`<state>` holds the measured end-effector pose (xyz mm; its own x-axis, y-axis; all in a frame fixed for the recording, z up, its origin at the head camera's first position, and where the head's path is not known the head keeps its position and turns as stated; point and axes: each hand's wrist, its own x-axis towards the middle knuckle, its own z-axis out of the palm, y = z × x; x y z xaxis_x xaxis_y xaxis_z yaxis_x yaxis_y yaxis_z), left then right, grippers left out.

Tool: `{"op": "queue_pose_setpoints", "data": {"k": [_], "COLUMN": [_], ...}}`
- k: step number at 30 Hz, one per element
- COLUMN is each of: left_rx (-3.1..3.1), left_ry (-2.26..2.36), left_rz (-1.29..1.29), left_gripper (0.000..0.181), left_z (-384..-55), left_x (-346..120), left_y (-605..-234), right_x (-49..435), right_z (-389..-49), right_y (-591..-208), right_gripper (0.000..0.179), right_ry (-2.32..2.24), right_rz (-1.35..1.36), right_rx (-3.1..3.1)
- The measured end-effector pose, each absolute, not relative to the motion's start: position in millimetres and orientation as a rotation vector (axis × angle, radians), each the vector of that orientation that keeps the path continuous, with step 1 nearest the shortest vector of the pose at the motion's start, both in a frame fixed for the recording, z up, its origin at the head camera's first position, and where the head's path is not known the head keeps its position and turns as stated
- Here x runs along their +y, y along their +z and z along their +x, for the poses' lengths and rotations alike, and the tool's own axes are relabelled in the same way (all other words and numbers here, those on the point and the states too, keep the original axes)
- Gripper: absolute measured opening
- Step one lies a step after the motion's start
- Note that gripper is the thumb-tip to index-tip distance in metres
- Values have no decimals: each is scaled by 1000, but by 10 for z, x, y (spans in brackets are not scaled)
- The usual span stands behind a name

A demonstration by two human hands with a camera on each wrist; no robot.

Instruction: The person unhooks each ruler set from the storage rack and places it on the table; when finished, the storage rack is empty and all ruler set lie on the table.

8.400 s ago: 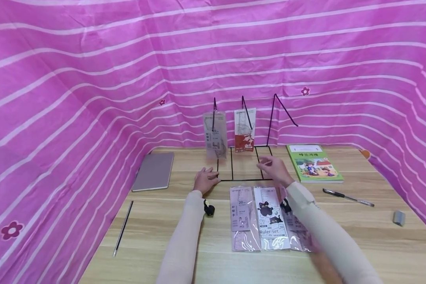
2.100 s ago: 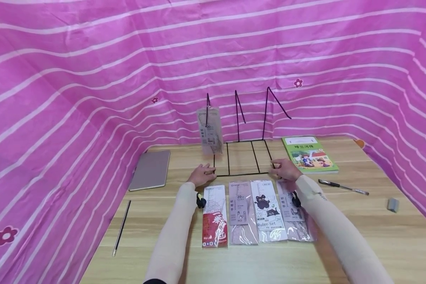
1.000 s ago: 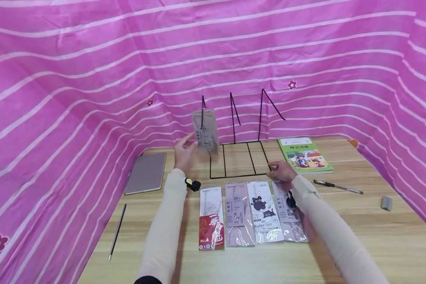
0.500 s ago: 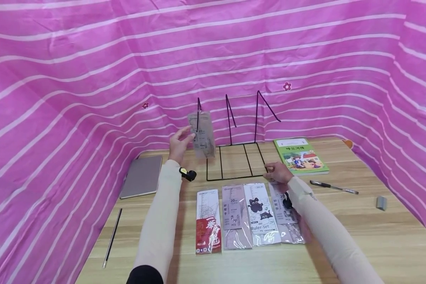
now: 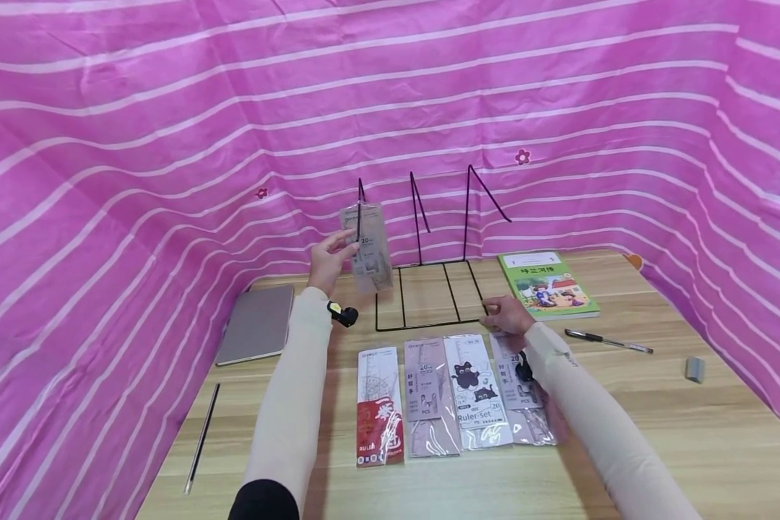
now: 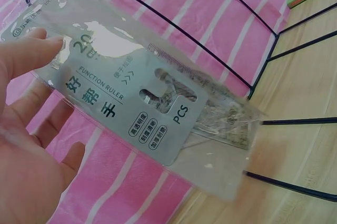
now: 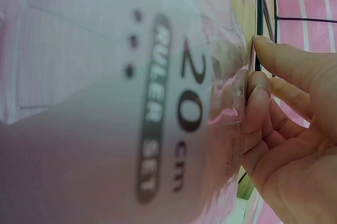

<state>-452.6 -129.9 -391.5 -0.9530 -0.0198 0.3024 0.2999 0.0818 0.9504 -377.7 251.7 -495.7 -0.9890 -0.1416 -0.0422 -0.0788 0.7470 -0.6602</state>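
A packaged ruler set [image 5: 372, 253] in a clear sleeve hangs on the left hook of a black wire display rack [image 5: 429, 326]. My left hand [image 5: 330, 260] pinches its left edge; in the left wrist view one finger [image 6: 37, 55] lies over the front and others show behind the edge. My right hand [image 5: 508, 315] holds the right front corner of the rack's base, fingers curled at the black bar [image 7: 259, 18]. Four packs lie in front: a red-and-white ruler set [image 5: 380, 408], a grey one [image 5: 429, 397], a cat-print one [image 5: 477, 390], and a pack [image 5: 526, 404] partly under my right wrist.
On the right are a green book [image 5: 549, 285], a black pen [image 5: 607, 341] and a grey eraser [image 5: 695, 370]. A grey notebook [image 5: 255, 325] and a thin pen [image 5: 203, 437] lie on the left. Striped pink cloth [image 5: 390, 94] surrounds the table [image 5: 468, 484].
The red-and-white ruler set has gone from the middle hook to the table. My left hand has left the rack's front and risen to the hanging pack. My right hand stays at the base.
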Motion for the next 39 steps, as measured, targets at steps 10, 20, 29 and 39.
{"op": "queue_pose_setpoints", "data": {"k": [10,20,29,39], "left_rx": [-2061,-2056,-2096,-2150], "left_ry": [-1964,-1968,-1910,-1839], "left_rz": [-315,-336,-386,-350], "left_gripper": [32,31,32,28], "left_z": [-4489,-4346,-4133,-3914], "left_x": [-1343,-1370,-1436,-1520], "left_y": [-3925,-3901,-3919,-3975], "right_x": [2510,2539,2534,2530], "right_z": [-3765,-3718,-3774,-3754], "right_y": [-4942,-4930,-4961,-4956], "right_gripper": [62,62,61,62], "right_ry": [-1097,-1104,-1088,-1106], "right_rz": [-121,-170,-159,-138], "right_rx": [2802,2817,2824,2802]}}
